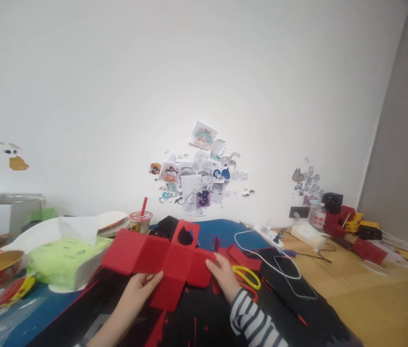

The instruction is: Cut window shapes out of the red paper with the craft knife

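Hold red card (177, 261) above black sheet (223, 318), pinching almost closed with left hand (139, 287) at near edge, likewise with right hand (225, 273) at right flap (198, 271); support evenly, without straining creases

The tissue pack (64, 262) lies left of the cutout (177, 262).

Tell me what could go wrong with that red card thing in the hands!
The red card might bend or tear at its creases, since the right hand grips a side flap while the left hand is at its lower edge. A far panel could bump the cup with the red straw, which stands close behind. The right sleeve might nudge the yellow loop beside it.
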Tool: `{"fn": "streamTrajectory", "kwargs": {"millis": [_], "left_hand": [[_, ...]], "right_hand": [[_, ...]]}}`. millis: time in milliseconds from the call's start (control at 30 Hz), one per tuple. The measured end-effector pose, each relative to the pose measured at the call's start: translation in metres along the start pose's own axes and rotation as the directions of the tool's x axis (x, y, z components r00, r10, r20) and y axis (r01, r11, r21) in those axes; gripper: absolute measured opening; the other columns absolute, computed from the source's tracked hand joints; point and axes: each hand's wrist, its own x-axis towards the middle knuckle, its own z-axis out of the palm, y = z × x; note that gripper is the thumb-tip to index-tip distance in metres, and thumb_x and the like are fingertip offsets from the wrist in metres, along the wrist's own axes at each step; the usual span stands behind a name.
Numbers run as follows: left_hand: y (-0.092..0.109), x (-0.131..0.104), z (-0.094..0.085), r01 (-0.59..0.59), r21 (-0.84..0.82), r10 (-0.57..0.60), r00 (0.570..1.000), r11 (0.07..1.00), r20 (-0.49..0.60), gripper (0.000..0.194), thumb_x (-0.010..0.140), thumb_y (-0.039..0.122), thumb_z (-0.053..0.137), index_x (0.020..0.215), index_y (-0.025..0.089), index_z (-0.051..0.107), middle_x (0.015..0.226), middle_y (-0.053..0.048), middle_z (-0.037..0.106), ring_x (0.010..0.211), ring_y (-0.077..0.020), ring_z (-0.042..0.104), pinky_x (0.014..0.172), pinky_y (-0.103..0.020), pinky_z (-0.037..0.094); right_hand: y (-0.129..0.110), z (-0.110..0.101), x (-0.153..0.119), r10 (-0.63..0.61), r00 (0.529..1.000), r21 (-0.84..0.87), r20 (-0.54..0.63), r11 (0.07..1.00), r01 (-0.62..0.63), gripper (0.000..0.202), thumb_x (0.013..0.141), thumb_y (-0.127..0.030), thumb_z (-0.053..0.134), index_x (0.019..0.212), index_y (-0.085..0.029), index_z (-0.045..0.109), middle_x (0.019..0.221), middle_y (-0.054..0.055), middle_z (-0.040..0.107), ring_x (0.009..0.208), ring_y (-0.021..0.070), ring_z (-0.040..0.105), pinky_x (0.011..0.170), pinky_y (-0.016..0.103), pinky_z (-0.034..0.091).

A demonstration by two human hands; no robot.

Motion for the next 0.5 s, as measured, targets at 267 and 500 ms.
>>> {"fn": "streamTrajectory", "kwargs": {"millis": [267, 500], "left_hand": [[0.0, -0.002, 0.001, -0.026, 0.004, 0.026, 0.999, 1.0, -0.026, 0.043, 0.059, 0.057, 0.075, 0.07, 0.016, 0.07, 0.074, -0.007, 0.075, 0.073, -0.0282, 0.071, 0.074, -0.037, 0.058], [-0.003, 0.004, -0.01, -0.089, 0.011, 0.089, 0.996, 0.996, -0.022, 0.04, 0.058, 0.05, 0.079, 0.082, 0.018, 0.073, 0.094, -0.008, 0.075, 0.105, -0.0324, 0.063, 0.099, -0.043, 0.046]], "right_hand": [[0.0, -0.002, 0.0, 0.034, 0.999, -0.04, 0.005, 0.999, -0.034, 0.042, 0.07, -0.054, 0.071, 0.092, -0.018, 0.065, 0.079, 0.005, 0.071, 0.076, 0.0249, 0.069, 0.078, 0.04, 0.053], [0.016, -0.008, 0.006, -0.043, 0.998, -0.178, -0.049, 0.983, 0.034, 0.048, 0.066, -0.04, 0.077, 0.106, -0.02, 0.06, 0.094, 0.006, 0.067, 0.08, 0.02, 0.063, 0.078, 0.036, 0.051]]}}
